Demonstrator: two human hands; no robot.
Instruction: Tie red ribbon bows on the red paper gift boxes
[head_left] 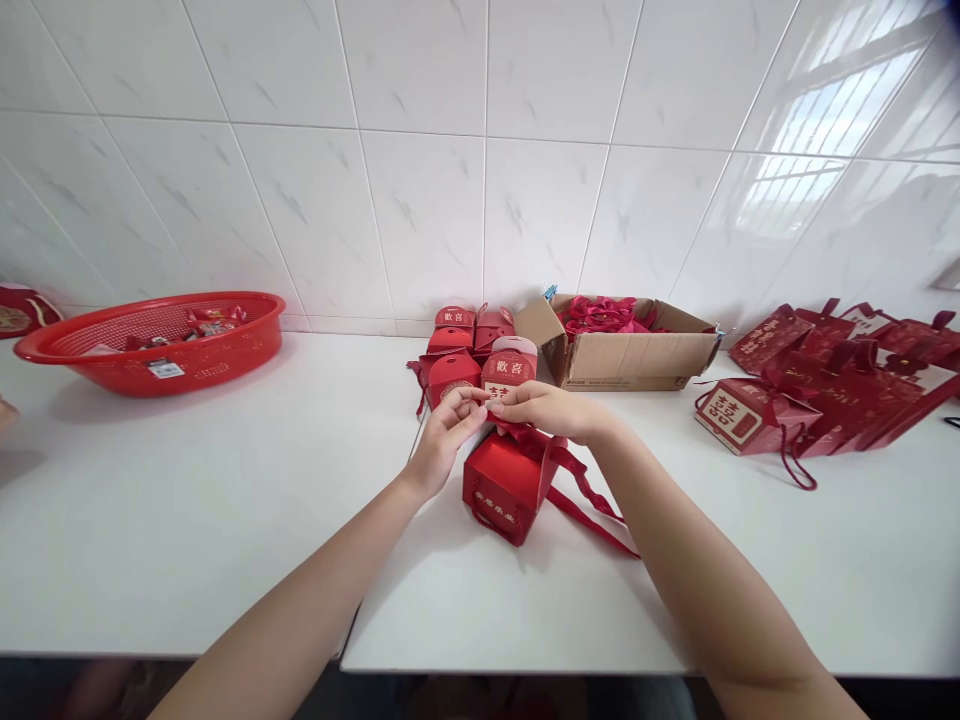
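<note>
A small red gift box (pixel 504 485) with gold characters and a cord stands on the white table in the middle of the head view. Above its top, my left hand (pixel 442 445) and my right hand (pixel 549 410) meet, fingers pinched together on a red ribbon (pixel 574 462). The ribbon's loose tails trail over the box and onto the table at the right. Exactly how the ribbon runs between my fingertips is partly hidden. Just behind my hands sit several similar red gift boxes (pixel 508 362) in a cluster.
At the left is a red plastic basket (pixel 150 345) with small wrapped items inside. A cardboard box (pixel 641 360) holding red ribbons stands near the tiled wall. Several red gift boxes (pixel 754 415) with handles are grouped at the right. Part of another person's hand (pixel 6 413) shows at the left edge.
</note>
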